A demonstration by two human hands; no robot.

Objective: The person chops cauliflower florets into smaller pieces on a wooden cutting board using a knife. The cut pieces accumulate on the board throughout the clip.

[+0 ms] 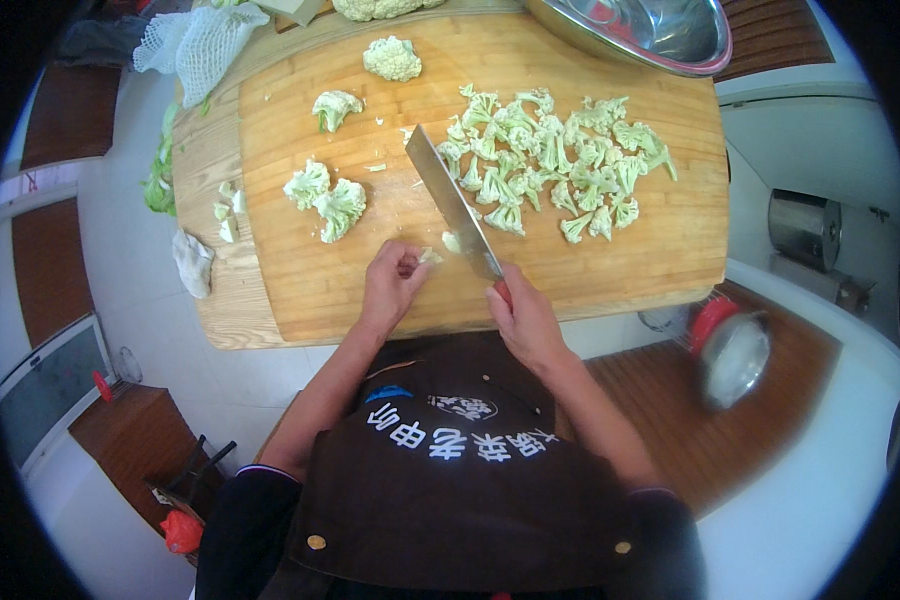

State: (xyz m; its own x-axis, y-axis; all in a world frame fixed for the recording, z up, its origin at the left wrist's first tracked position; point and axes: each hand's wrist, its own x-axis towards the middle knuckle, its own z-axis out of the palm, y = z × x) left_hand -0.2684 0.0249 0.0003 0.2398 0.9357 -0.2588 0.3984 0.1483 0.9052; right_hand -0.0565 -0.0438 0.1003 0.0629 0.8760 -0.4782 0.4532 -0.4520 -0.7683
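Observation:
My right hand (526, 315) grips the red handle of a cleaver (456, 202), its broad blade slanting up and left over the wooden cutting board (615, 262). Between the fingers of my left hand (391, 281) is a small pale cauliflower piece (430, 256). Just left of the blade lies a cut bit of stem (451, 241). A spread of cut cauliflower florets (547, 154) covers the board right of the cleaver. Larger cauliflower chunks (341, 208) sit to the left, with another chunk (336, 109) and a bigger piece (393, 58) farther back.
A steel bowl (645, 37) stands at the back right, near a cauliflower head (386, 6). On the left are white foam netting (199, 49), stem offcuts (229, 214) and a white cloth (193, 262). Green leaves (161, 169) hang past the table's left edge.

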